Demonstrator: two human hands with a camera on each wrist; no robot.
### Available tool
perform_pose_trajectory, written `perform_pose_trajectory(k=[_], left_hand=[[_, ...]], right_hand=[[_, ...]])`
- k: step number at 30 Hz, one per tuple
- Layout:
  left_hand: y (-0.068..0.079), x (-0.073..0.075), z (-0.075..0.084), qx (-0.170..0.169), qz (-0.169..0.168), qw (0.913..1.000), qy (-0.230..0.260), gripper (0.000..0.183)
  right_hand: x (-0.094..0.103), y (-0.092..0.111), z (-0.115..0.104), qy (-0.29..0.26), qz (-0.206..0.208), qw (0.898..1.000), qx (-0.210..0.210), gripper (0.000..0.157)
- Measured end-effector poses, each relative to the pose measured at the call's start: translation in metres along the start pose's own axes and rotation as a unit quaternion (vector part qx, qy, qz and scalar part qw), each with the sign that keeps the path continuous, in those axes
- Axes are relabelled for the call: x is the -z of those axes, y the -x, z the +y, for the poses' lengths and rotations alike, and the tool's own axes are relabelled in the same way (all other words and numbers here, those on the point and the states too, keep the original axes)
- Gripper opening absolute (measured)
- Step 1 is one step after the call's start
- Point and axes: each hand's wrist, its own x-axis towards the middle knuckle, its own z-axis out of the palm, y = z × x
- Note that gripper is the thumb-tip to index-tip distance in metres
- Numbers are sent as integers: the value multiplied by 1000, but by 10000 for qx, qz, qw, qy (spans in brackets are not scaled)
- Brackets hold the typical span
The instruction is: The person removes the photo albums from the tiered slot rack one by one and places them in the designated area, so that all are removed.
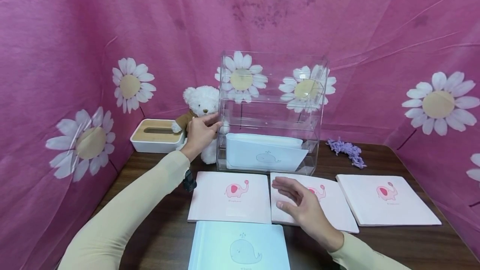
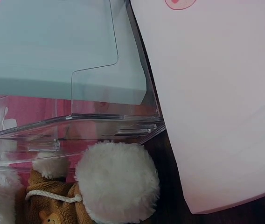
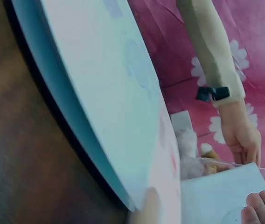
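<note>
My left hand (image 1: 200, 133) touches the left side of a clear plastic rack (image 1: 270, 127) with its fingertips, fingers mostly straight. A pale blue book with a whale (image 1: 258, 156) leans in the rack's lowest tier. Over the middle pink elephant book (image 1: 330, 209) hovers my right hand (image 1: 305, 209), its fingers relaxed and holding nothing. Another pink elephant book (image 1: 213, 195) lies to the left, and a third elephant book (image 1: 412, 203) to the right. Nearest me lies a blue whale book (image 1: 217, 245), which fills much of the right wrist view.
A white teddy bear (image 1: 205, 98) in brown clothes sits just left of the rack. Beyond it stands a white box with a wooden, slotted lid (image 1: 151, 147). Purple yarn (image 1: 348, 151) lies right of the rack. Pink flowered cloth (image 1: 180, 24) surrounds the dark wooden table (image 1: 157, 220).
</note>
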Motion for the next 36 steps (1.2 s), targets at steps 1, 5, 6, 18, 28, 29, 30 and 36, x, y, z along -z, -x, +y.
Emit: perform_pose_trajectory(k=[1, 5, 6, 18, 28, 29, 30, 36], left_hand=[[0, 0, 0, -3, 2, 10000, -13, 41], [0, 0, 1, -30, 59, 9999, -122, 41], [0, 0, 1, -43, 77, 9998, -159, 41], [1, 0, 1, -117, 156, 9995, -247, 41], [0, 0, 1, -85, 146, 9998, -127, 41], [0, 0, 1, -77, 143, 9998, -123, 41], [0, 0, 1, -80, 146, 9998, -132, 41], [0, -1, 1, -69, 155, 9998, -135, 41]], right_hand=[[2, -3, 0, 8, 26, 9999, 116, 54], [10, -14, -2, 44, 85, 9989, 469, 59], [12, -18, -3, 30, 94, 9985, 535, 60], [33, -56, -15, -393, 339, 9928, 1076, 63], [48, -83, -23, -326, 571, 9885, 1362, 66], [50, -85, -23, -319, 575, 9886, 1355, 67], [52, -87, -23, -289, 589, 9885, 1365, 67], [62, -100, -18, 63, 696, 9884, 1347, 68]])
